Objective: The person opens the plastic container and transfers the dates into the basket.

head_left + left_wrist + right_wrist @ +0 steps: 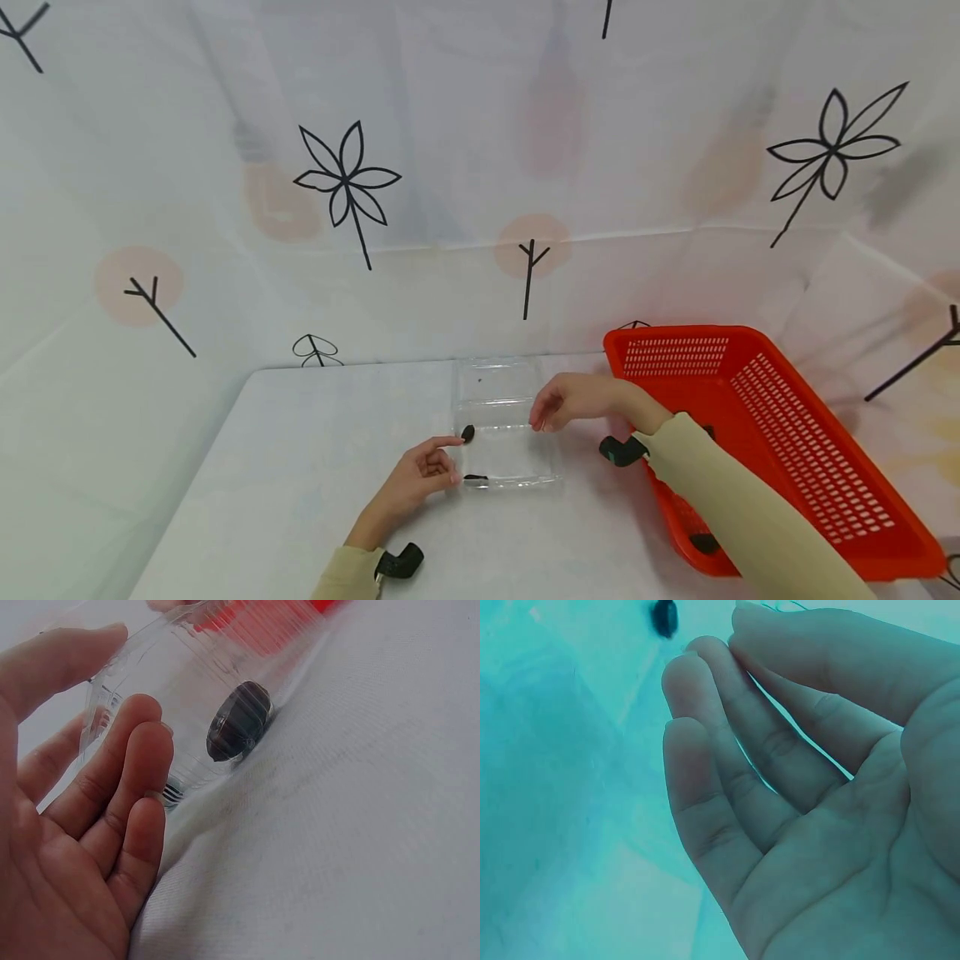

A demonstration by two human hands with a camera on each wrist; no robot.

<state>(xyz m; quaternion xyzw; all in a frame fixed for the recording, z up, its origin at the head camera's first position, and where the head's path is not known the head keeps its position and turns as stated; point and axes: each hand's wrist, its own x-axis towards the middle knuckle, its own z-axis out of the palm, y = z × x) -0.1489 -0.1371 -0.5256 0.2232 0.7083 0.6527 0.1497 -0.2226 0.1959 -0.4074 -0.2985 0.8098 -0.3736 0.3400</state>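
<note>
A clear plastic hinged container [512,454] lies opened out on the white table, its lid [498,385] toward the back. Inside, along its left side, are a dark oval piece [468,433] and, by the front, another dark piece [476,478]. My left hand [416,479] is at the container's left side, index finger reaching to the rim by the oval piece. Through the ribbed plastic, the left wrist view shows a glossy dark oval piece [241,720]. My right hand [573,400] is over the right rim near the hinge, thumb and index tips together, nothing visible between them.
A large red slotted plastic basket [738,362] stands on the right, partly under my right forearm. In it lie a few dark pieces, one near its front corner [703,543]. Behind the table hangs a white cloth [450,317] with plant drawings.
</note>
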